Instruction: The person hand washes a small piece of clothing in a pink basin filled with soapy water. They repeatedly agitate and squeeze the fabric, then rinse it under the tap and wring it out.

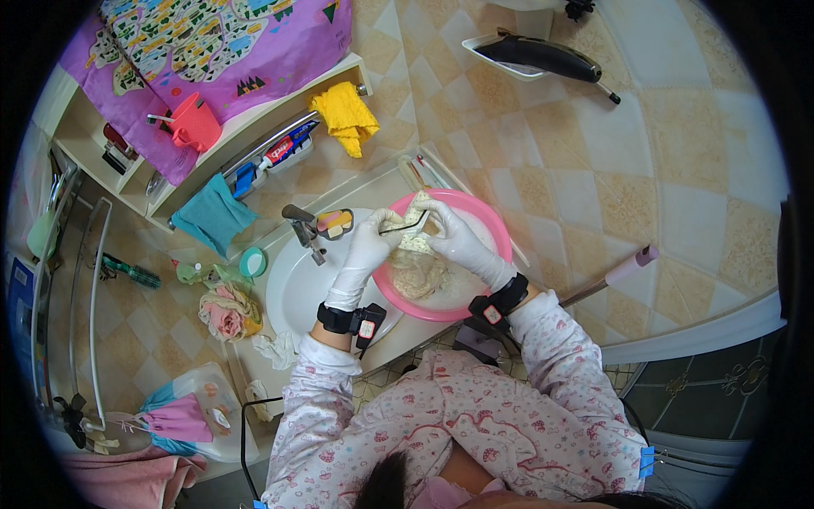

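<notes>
Both my hands wear white gloves and are raised over a pink basin [504, 242]. My left hand [373, 244] pinches one side of a pale cream cloth [415, 242] that has a thin dark edge. My right hand [462, 246] grips the other side, so the cloth stretches between the two. Below them, more cream fabric [420, 282] lies bunched in cloudy, sudsy water. Whether it is part of the same cloth I cannot tell. The kind of garment does not show clearly.
The basin rests partly over a white sink [288, 288] with a metal faucet [303, 227]. A yellow sponge [334, 223] sits beside the faucet. Left of the sink are a round teal-rimmed container [253, 261] and a pink cloth flower [229, 311]. A shelf with a red cup [195, 123] hangs above.
</notes>
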Demonstrator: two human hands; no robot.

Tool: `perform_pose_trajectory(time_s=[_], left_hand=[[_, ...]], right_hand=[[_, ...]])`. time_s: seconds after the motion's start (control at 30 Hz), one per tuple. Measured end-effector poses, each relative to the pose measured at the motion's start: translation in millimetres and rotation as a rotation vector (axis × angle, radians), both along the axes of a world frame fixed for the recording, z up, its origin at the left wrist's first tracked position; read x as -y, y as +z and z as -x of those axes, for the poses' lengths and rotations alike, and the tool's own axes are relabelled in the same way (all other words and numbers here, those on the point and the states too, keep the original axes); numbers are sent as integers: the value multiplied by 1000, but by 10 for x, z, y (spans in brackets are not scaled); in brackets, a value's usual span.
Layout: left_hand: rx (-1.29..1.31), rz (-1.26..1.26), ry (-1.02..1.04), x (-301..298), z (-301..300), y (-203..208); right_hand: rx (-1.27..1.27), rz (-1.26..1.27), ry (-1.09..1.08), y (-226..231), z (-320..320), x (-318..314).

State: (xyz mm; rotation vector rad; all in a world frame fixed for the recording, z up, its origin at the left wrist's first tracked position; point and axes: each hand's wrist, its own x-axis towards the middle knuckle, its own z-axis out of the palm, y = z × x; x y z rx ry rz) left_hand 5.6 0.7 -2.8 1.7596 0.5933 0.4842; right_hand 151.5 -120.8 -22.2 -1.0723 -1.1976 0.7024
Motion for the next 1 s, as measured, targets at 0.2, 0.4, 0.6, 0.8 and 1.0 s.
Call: perform_pose_trajectory(time_s=[0.2, 0.4, 0.6, 0.8, 1.0], left_hand=[[29, 227, 21, 174, -38, 31], [77, 391, 61, 149, -46, 16], [212, 601, 35, 69, -29, -176], [185, 559, 103, 45, -53, -288], [174, 620, 147, 52, -50, -277]], right_hand=[[46, 35, 11, 55, 45, 57], [93, 108, -13, -43, 70, 26], [-31, 176, -116, -184, 66, -32], [109, 245, -274, -249, 101, -26], [109, 262, -385, -303, 122, -95]])
